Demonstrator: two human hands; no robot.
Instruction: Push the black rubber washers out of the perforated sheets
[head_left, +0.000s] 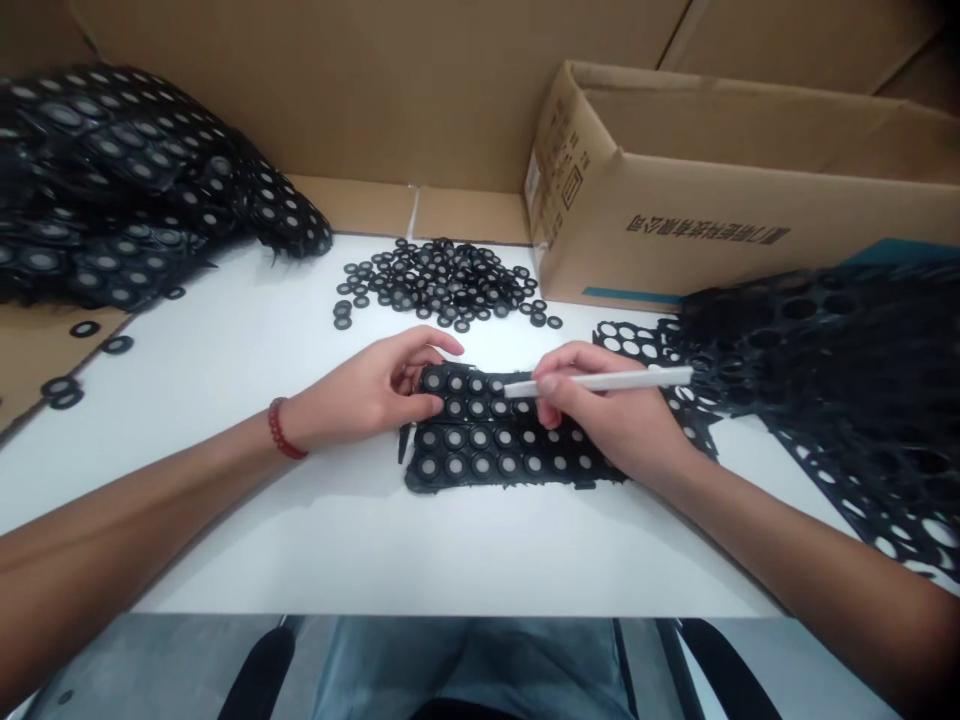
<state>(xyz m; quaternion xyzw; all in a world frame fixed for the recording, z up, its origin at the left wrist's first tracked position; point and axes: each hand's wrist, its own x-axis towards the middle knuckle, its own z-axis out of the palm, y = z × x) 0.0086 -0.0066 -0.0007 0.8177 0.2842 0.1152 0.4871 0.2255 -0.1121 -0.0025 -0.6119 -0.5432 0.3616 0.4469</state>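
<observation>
A black rubber sheet (487, 450) studded with rows of round rings lies flat on the white table (300, 520) in front of me. My left hand (371, 390) presses on the sheet's left end, fingers resting on its top-left corner. My right hand (607, 410) lies over the sheet's right end and grips a white pen-like stick (607, 381), held level with its tip over the upper row of rings. A red bead bracelet (281, 430) circles my left wrist.
A pile of loose black rings (442, 280) lies behind the sheet. Stacked full sheets (127, 190) sit far left, emptied punched sheets (840, 370) at right. An open cardboard box (720, 190) stands at the back right. Stray rings (64, 390) lie on cardboard at left.
</observation>
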